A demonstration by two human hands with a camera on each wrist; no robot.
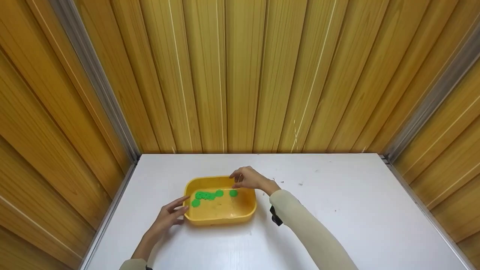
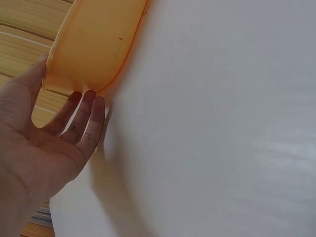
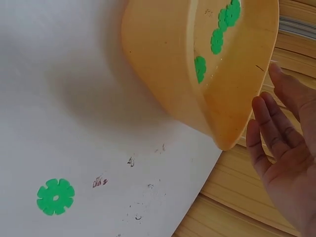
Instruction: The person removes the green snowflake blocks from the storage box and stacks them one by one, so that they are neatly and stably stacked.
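A yellow plastic basin (image 1: 221, 221) stands on the white table, with several green notched plastic discs (image 1: 204, 195) inside, some overlapping in a row. At its left end is my left hand (image 1: 167, 216); its fairly straight, spread fingers (image 2: 88, 116) touch the wall and rim. My right hand (image 1: 249, 177) is over the far right part of the rim. In the right wrist view its fingers (image 3: 269, 126) are loosely bent, with the tips at the rim and no disc among them. That view also has a single green disc (image 3: 56, 197) lying on the table outside the basin.
The white table (image 1: 337, 232) bears small dark marks (image 1: 300, 184) to the right of the basin. Wood-patterned panels (image 1: 240, 75) rise behind and at both sides, with grey metal strips at the corners. The right sleeve (image 1: 305, 221) covers part of the table.
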